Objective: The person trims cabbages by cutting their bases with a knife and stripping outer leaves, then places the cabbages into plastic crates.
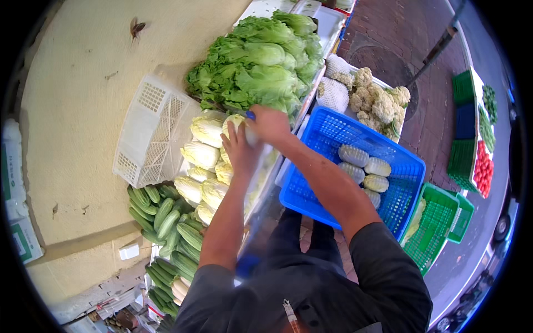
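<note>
Now, left hand: the left hand (240,151) is hovering on or just over the pale cabbages with its fingers spread and slightly bent, about half open; whether it is gripping one, nobody can tell.
Right hand: the right hand (270,126) is curling tightly, seemingly around a blue-handled tool (250,115); the far end is hiding near the leaves, so a blade is only likely.
Cabbages: the bench cabbages (200,155) are lying in a heap on the bench (251,226), between the lettuces (261,77) and the cucumbers (166,219); the crate cabbages (353,155) are lying in the blue crate (300,180) on the person's right.
Progress: the handling of cabbages is apparently standing partway, with a heap already sitting on the bench and a few remaining in the crate; which of the heap are finished is not showing.
Cabbage count: about nine are showing on the bench, some hiding under the arms; five are showing in the crate.
Other counts: one blue crate is standing beside the person, and one white basket (136,133) is leaning by the wall; the lettuces, cucumbers and cauliflowers (377,102) are overlapping too much for counting.
</note>
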